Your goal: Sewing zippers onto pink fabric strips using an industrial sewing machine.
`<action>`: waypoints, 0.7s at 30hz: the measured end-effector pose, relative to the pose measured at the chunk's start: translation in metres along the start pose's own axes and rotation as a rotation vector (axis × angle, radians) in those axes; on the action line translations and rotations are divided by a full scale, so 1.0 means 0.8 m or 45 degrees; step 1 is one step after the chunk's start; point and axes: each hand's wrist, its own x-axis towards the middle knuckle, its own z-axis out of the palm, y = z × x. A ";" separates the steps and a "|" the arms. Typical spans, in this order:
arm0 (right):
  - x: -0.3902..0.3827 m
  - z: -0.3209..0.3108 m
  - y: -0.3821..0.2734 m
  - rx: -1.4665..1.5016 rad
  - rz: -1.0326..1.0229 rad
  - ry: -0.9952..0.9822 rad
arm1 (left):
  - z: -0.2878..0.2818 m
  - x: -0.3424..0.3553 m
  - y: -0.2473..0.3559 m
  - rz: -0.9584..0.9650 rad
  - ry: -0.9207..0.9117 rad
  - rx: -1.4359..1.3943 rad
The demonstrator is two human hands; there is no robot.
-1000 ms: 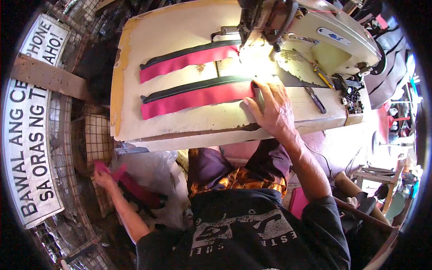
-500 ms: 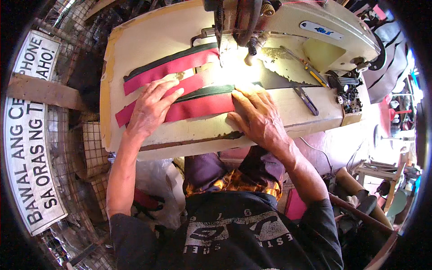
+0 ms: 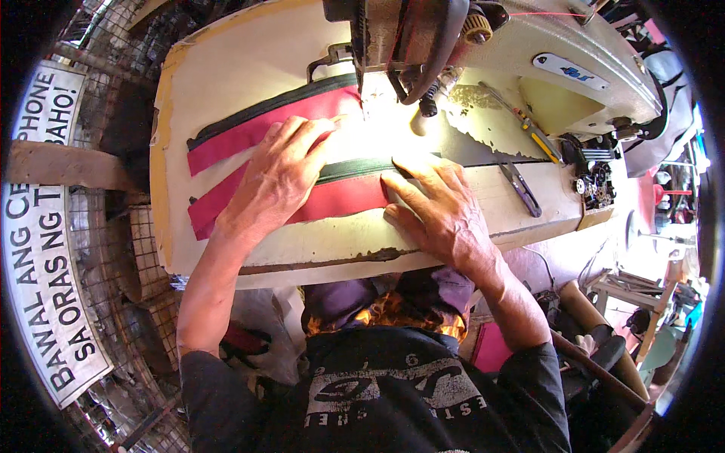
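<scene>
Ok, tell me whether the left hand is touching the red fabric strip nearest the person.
Touching. The head view shows the left hand lying flat, palm down, on the near red fabric strip, covering part of it, with no gap between them.

We get hard glare by the sewing machine [image 3: 483, 45] needle (fabric washed out); fisheye bends edges, corners black, far right overexposed.

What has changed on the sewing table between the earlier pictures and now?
The left hand came up from beside the table, where it held a red piece, and now lies flat on the red fabric strips. The right hand slid left along the nearer strip and presses it toward the needle. The sewing machine and the snips kept their places on the table.
</scene>
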 end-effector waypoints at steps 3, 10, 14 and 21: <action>0.001 0.000 0.000 0.007 0.021 -0.033 | 0.006 0.002 0.000 -0.035 -0.017 -0.004; 0.004 0.000 -0.001 0.022 0.032 -0.015 | 0.021 -0.012 0.005 0.100 0.123 -0.089; 0.006 -0.002 -0.002 0.022 0.049 -0.056 | 0.023 -0.014 0.005 0.057 0.064 -0.074; 0.007 -0.004 -0.002 0.038 0.065 -0.047 | 0.023 -0.010 0.007 0.087 0.105 -0.056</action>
